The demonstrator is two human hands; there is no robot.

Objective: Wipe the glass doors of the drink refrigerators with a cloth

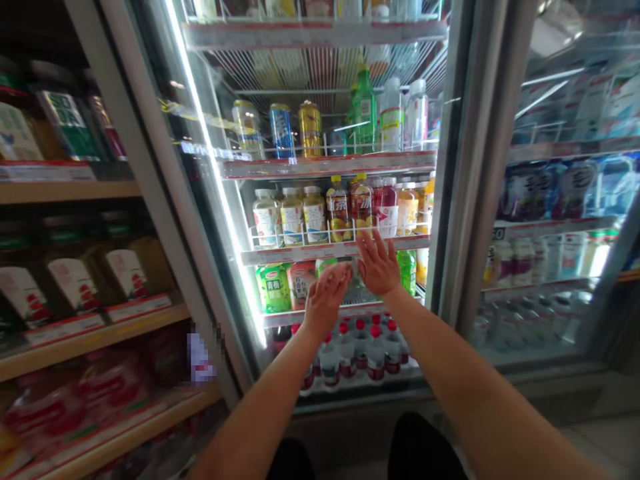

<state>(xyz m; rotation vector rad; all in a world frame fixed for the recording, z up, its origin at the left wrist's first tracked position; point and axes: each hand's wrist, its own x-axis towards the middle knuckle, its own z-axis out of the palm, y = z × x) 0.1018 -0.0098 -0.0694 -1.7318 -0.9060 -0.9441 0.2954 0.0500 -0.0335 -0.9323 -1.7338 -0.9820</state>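
Left hand (327, 297) and right hand (379, 267), fingers extended and apparently empty, front the bottles (339, 210) on the shelf (295, 254); misjudged depth, caused by reflective glass (353, 125), may jam the fingers.

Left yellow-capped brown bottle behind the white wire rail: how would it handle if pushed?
The yellow-capped brown bottle looks filled, so probably heavy. Its smooth, rounded sides may be slippery. Being upright and narrow, it could tip, though the white wire rail in front might catch it.

Red-labelled drink (299, 283): upright down there, partly covered.
Yellow-capped bottles (363, 203): two, dark, upright, side by side, one level higher.
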